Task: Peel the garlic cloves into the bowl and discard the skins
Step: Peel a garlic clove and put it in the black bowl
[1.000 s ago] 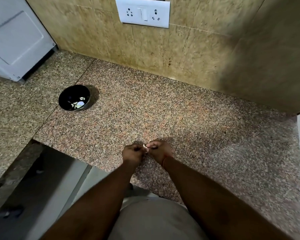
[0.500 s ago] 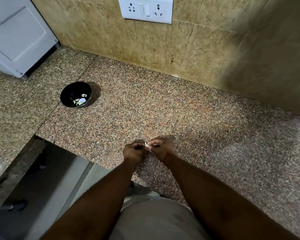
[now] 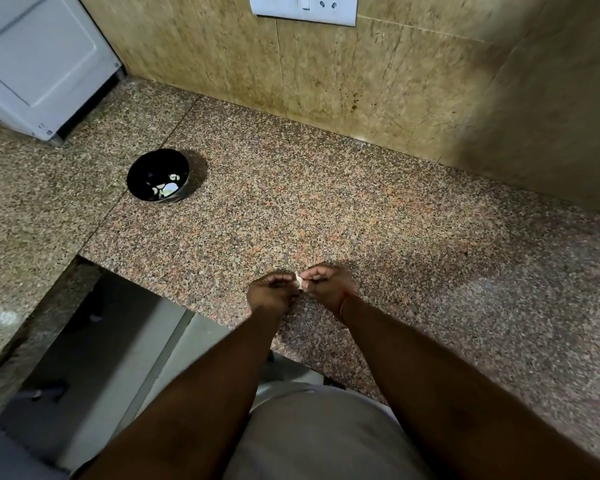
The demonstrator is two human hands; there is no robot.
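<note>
Left hand [image 3: 272, 292] and right hand [image 3: 326, 284] are meeting over the near edge of the granite counter [image 3: 361, 220], both pinching one garlic clove [image 3: 299, 280] between curled fingertips. The black bowl [image 3: 142, 178] is sitting well apart to the left (pale pieces inside, too small to identify). Peeling is probably going best with one hand steadying the clove while the other is lifting skin from an end.

Head-worn camera looks steeply down over the granite counter [image 3: 378, 216], close.
</note>
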